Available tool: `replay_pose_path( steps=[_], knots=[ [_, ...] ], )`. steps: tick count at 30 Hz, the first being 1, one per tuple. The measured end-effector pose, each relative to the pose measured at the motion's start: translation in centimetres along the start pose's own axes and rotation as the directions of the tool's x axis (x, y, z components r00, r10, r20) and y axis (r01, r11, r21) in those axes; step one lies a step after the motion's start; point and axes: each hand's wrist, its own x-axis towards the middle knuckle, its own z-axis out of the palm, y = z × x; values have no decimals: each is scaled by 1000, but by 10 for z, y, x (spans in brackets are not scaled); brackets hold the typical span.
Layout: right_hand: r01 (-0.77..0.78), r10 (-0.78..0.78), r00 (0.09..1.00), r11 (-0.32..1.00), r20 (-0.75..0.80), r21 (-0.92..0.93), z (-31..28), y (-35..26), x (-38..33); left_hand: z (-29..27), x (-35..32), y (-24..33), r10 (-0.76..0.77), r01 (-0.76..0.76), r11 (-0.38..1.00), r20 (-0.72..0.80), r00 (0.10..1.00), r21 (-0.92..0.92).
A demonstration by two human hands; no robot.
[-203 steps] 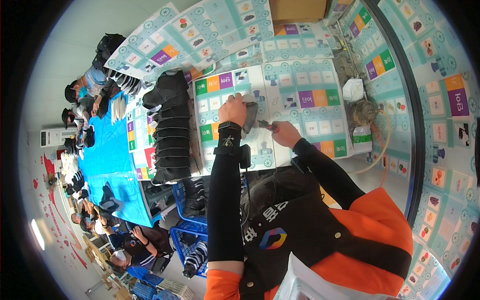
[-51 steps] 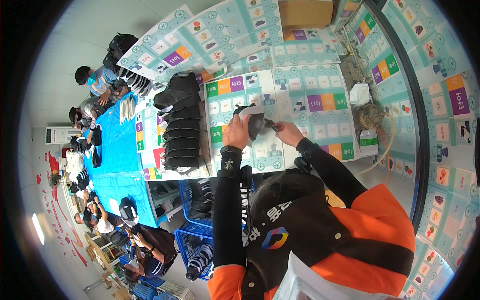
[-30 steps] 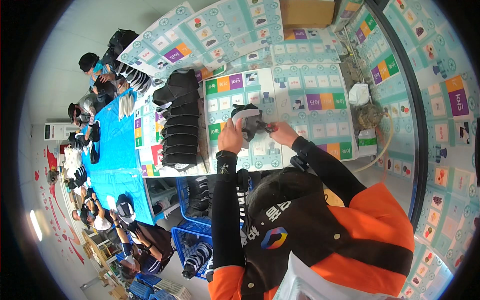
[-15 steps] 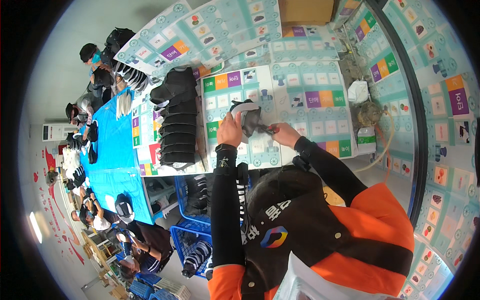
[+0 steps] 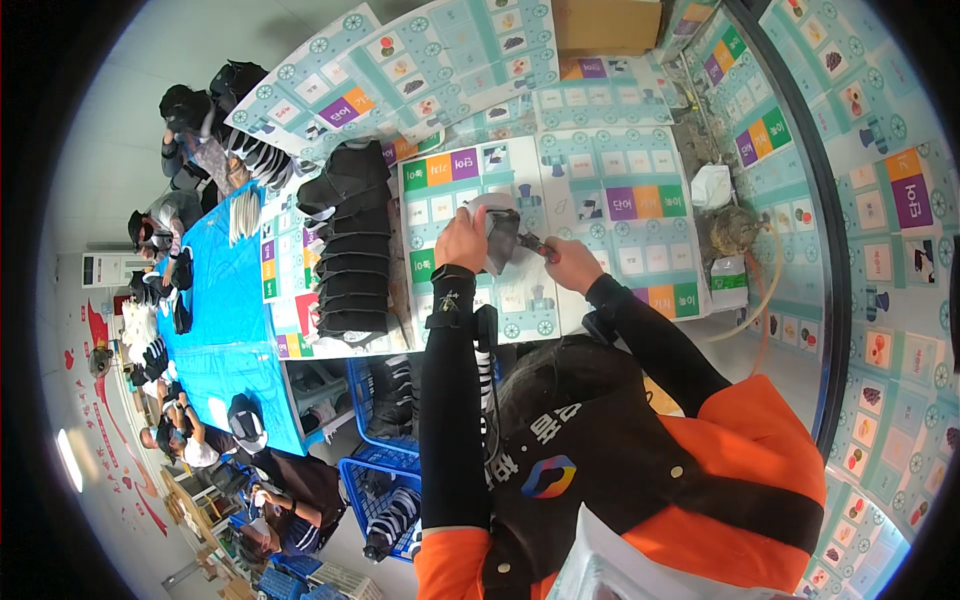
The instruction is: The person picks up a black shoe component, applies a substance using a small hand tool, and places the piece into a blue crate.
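Note:
My left hand (image 5: 461,242) is closed on the edge of a soft dark grey piece with a pale rim (image 5: 505,240), which looks like a shoe upper or cap. The piece is raised over the printed table sheet, with its pale rim at the top. In my right hand (image 5: 574,266) is a small pair of snips (image 5: 535,244), dark with a touch of red. Their tip points left at the piece's right side; whether it touches cannot be made out. A long nested stack of similar black pieces (image 5: 352,265) lies left of my left hand.
Blue baskets (image 5: 385,470) holding striped black-and-white pieces stand below the table edge. Further left is a blue-covered table (image 5: 215,300) with people working around it. A cardboard box (image 5: 608,27) stands at the back. A pale hose (image 5: 768,300) curves down at the right, beside a dark rail (image 5: 838,250).
The piece in my left hand has turned, so its pale rim looks different. My right hand has drawn back slightly, showing more of the snips.

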Motion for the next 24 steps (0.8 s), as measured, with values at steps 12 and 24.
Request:
replay_pose_path(
  steps=[12,24],
  knots=[
    [0,-2,979,1000,205,11,13,4,-5,-2,-6,-13,-9,9,1000,20,1000,-8],
    [-165,148,985,956,-89,-242,-49,205,20,-134,-201,-279,-614,232,768,-580,536,-598]
  ],
)
